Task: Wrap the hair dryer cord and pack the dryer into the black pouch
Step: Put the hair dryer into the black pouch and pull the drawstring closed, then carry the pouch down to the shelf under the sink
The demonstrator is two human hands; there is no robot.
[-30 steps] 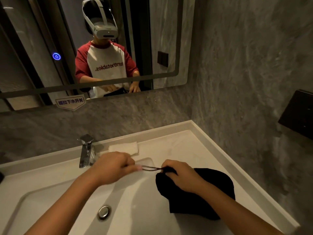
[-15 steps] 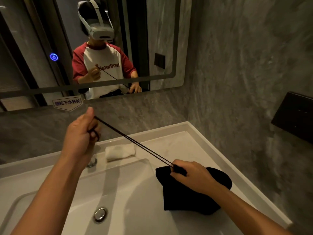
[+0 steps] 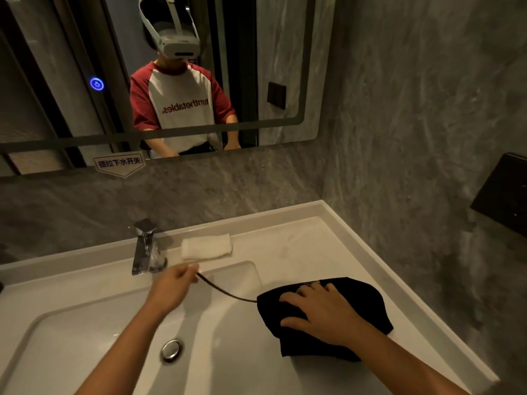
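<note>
Bathroom counter (image 3: pixel 299 240): black pouch (image 3: pixel 368 297) by the basin, your right hand (image 3: pixel 322 315) now spread flat on it, left hand (image 3: pixel 174 286) pinching the slackened drawstring (image 3: pixel 225 292); pouch cinched, packing near done.

Dim, warm light; left hand (image 3: pixel 174 289) motion-blurred; edges bowed.

Black pouch (image 3: pixel 368 297) with a dark, perhaps brown drawstring (image 3: pixel 225 292); white worktop (image 3: pixel 299 240), folded white towel (image 3: pixel 206 247), chrome tap (image 3: pixel 144 248), mottled grey wall (image 3: pixel 413 109).
</note>
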